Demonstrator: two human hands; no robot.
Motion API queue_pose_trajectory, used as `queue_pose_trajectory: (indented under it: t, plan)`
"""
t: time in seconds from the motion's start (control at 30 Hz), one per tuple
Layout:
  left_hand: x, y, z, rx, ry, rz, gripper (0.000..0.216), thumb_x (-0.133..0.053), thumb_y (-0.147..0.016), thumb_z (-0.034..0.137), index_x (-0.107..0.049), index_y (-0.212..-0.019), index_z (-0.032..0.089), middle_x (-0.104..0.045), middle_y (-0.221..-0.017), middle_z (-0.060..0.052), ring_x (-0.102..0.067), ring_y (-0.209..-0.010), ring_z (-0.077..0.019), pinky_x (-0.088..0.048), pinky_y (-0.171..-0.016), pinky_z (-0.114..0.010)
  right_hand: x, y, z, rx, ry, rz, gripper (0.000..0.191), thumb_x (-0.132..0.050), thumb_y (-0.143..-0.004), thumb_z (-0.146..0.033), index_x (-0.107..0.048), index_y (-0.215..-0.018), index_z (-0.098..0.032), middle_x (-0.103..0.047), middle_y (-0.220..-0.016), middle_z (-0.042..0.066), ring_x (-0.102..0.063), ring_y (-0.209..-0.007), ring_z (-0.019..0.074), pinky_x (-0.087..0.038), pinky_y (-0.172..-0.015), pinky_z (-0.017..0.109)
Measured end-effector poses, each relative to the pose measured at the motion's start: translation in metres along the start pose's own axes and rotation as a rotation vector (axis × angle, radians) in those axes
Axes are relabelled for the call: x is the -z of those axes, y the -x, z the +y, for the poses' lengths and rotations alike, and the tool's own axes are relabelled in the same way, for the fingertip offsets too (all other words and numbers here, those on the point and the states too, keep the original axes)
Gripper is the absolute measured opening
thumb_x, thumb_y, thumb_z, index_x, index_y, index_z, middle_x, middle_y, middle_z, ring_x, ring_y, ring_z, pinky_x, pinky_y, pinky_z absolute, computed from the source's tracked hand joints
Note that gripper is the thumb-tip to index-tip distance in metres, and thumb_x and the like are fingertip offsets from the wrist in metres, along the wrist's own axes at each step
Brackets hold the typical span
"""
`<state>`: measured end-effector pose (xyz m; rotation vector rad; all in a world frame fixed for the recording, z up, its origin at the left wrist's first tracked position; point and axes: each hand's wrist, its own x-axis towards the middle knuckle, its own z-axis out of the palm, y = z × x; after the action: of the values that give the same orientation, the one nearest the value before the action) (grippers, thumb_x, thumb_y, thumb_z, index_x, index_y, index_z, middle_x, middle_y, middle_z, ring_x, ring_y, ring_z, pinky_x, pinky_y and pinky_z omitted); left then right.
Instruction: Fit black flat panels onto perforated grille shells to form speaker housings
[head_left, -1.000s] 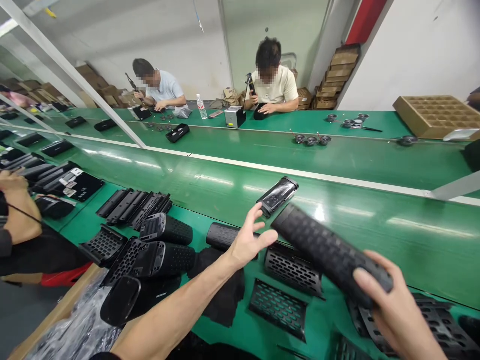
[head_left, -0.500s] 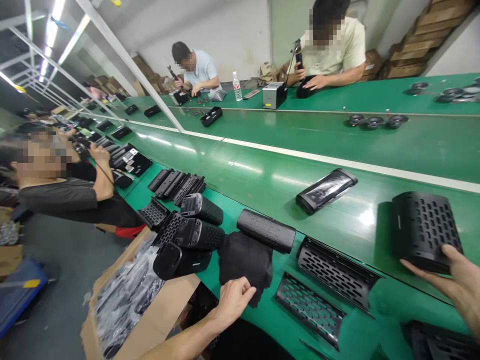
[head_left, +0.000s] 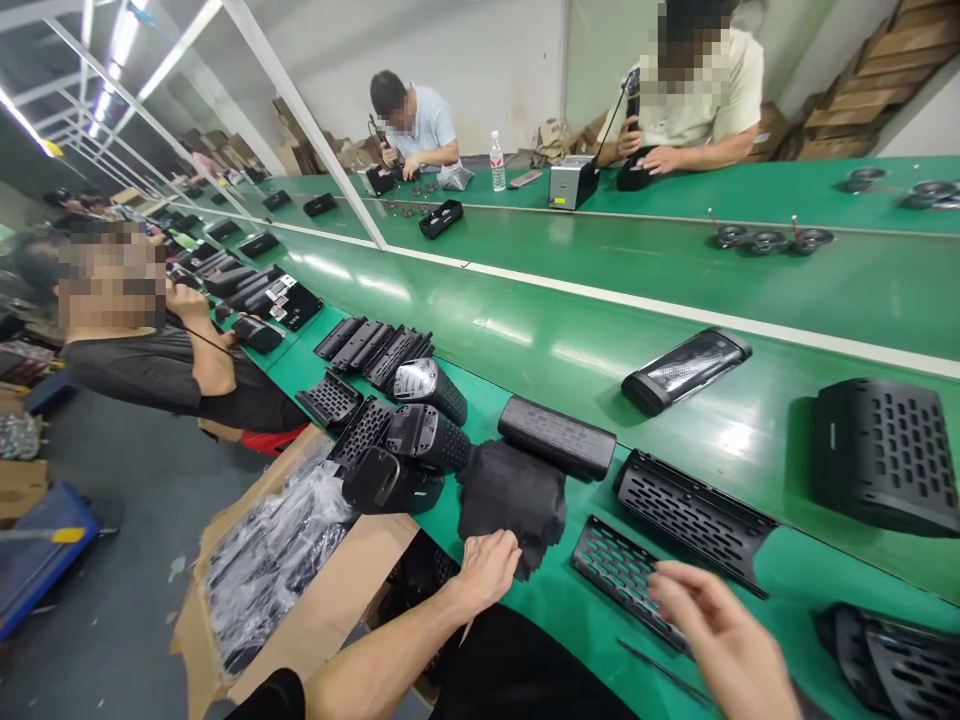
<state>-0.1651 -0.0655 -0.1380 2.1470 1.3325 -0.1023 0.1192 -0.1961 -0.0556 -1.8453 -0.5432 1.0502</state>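
At the near edge of the soft black cloth point(head_left: 514, 500), my left hand point(head_left: 489, 572) is closed with its fingers curled under; what they hold, if anything, is hidden. My right hand point(head_left: 724, 630), a little blurred, is over the near end of a flat perforated black grille point(head_left: 619, 570). Its fingers are loosely bent and apart, with nothing seen in them. Beyond that lies a larger curved grille point(head_left: 690, 515). A black speaker housing point(head_left: 885, 455) with slotted sides stands at the right, apart from my hand. A dark cylindrical speaker cover point(head_left: 556, 437) touches the cloth's far side.
Several black speaker bodies point(head_left: 427, 437) and stacked panels point(head_left: 375, 350) are left of the cloth. An open carton point(head_left: 367, 565) of plastic-wrapped parts stands below them. A film-covered speaker point(head_left: 686, 370) lies on the green belt point(head_left: 525, 335). Co-workers point(head_left: 420, 125) sit across and at left.
My right hand has let go of the slotted speaker housing and moved left to the flat grille. My left hand stays by the cloth, its fingers more tucked. The view has shifted slightly.
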Motion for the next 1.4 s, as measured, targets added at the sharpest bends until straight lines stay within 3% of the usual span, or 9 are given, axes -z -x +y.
queue_pose_trajectory:
  t: [0.17,0.3,0.37,0.47,0.57,0.8,0.93,1.17,1.4]
  plan:
    - [0.004,0.004,-0.001,-0.139,0.075,0.073,0.014,-0.055,-0.097,0.026,-0.066,-0.088,0.023,-0.071,-0.083,-0.002,-0.067,-0.076,-0.0161,-0.042,-0.074,-0.027,-0.085,0.0,0.03,-0.048,-0.019,-0.233,0.061,-0.073,-0.072,-0.073,-0.071,-0.1,-0.018,-0.073,-0.085,0.009,-0.07,-0.079,0.0278,-0.057,-0.074,0.039]
    - [0.008,0.011,0.008,-0.265,0.154,0.121,0.018,-0.055,-0.098,0.03,-0.067,-0.087,0.022,-0.07,-0.08,-0.002,-0.065,-0.073,-0.0147,-0.045,-0.073,-0.026,-0.121,-0.017,0.048,-0.071,0.017,-0.299,0.062,-0.076,-0.084,-0.06,-0.063,-0.127,-0.017,-0.073,-0.107,0.009,-0.071,-0.091,0.024,-0.057,-0.086,0.042]
    - [0.008,0.013,0.016,-0.309,0.189,0.138,0.021,-0.054,-0.099,0.031,-0.067,-0.085,0.021,-0.069,-0.078,-0.002,-0.063,-0.069,-0.0138,-0.045,-0.07,-0.026,-0.128,-0.023,0.054,-0.075,0.06,-0.346,0.044,-0.072,-0.093,-0.051,-0.066,-0.12,-0.017,-0.071,-0.103,0.006,-0.069,-0.086,0.0208,-0.058,-0.081,0.041]
    - [0.006,0.011,0.03,-0.348,0.24,0.152,0.017,-0.056,-0.097,0.03,-0.067,-0.087,0.021,-0.068,-0.078,-0.002,-0.062,-0.067,-0.013,-0.046,-0.069,-0.025,-0.115,-0.03,0.062,-0.078,0.175,-0.314,0.03,-0.068,-0.098,-0.046,-0.068,-0.104,-0.016,-0.068,-0.098,0.003,-0.067,-0.084,0.0195,-0.058,-0.077,0.037]
    - [0.005,0.002,0.048,-0.338,0.275,0.16,0.009,-0.06,-0.095,0.027,-0.067,-0.095,0.022,-0.07,-0.086,-0.002,-0.063,-0.073,-0.0137,-0.048,-0.074,-0.026,-0.075,-0.036,0.067,-0.136,0.329,-0.163,0.034,-0.067,-0.099,-0.049,-0.068,-0.107,-0.016,-0.068,-0.099,0.003,-0.067,-0.085,0.0204,-0.057,-0.077,0.038]
    - [-0.001,-0.044,0.089,-0.211,0.219,0.09,0.029,-0.061,-0.094,0.027,-0.062,-0.123,0.025,-0.067,-0.118,-0.006,-0.065,-0.111,-0.0216,-0.052,-0.092,-0.033,0.007,-0.037,0.084,-0.383,0.592,0.16,0.038,-0.062,-0.099,-0.055,-0.068,-0.115,-0.021,-0.068,-0.113,0.008,-0.065,-0.098,0.0224,-0.053,-0.092,0.046]
    - [-0.006,-0.07,0.106,-0.156,0.153,-0.012,0.043,-0.063,-0.093,0.032,-0.057,-0.136,0.025,-0.063,-0.128,-0.008,-0.065,-0.115,-0.0262,-0.052,-0.093,-0.037,0.015,-0.036,0.096,-0.404,0.612,0.277,0.049,-0.063,-0.097,-0.06,-0.063,-0.125,-0.019,-0.066,-0.116,0.009,-0.064,-0.1,0.0249,-0.052,-0.093,0.049]
    - [0.001,-0.089,0.117,-0.108,0.163,-0.102,0.018,-0.056,-0.097,0.029,-0.071,-0.107,0.023,-0.066,-0.112,-0.006,-0.066,-0.097,-0.0224,-0.049,-0.09,-0.036,0.022,-0.042,0.118,-0.23,0.473,0.264,0.034,-0.067,-0.098,-0.048,-0.067,-0.115,-0.019,-0.066,-0.113,0.007,-0.064,-0.101,0.0238,-0.052,-0.093,0.047]
    - [0.029,-0.085,0.113,-0.199,0.44,-0.179,0.019,-0.061,-0.095,0.039,-0.069,-0.092,0.023,-0.067,-0.09,-0.001,-0.06,-0.093,-0.0193,-0.047,-0.087,-0.031,0.027,-0.03,0.118,-0.168,0.109,0.277,0.034,-0.067,-0.096,-0.052,-0.065,-0.103,-0.018,-0.068,-0.096,0.004,-0.066,-0.086,0.0203,-0.054,-0.084,0.041]
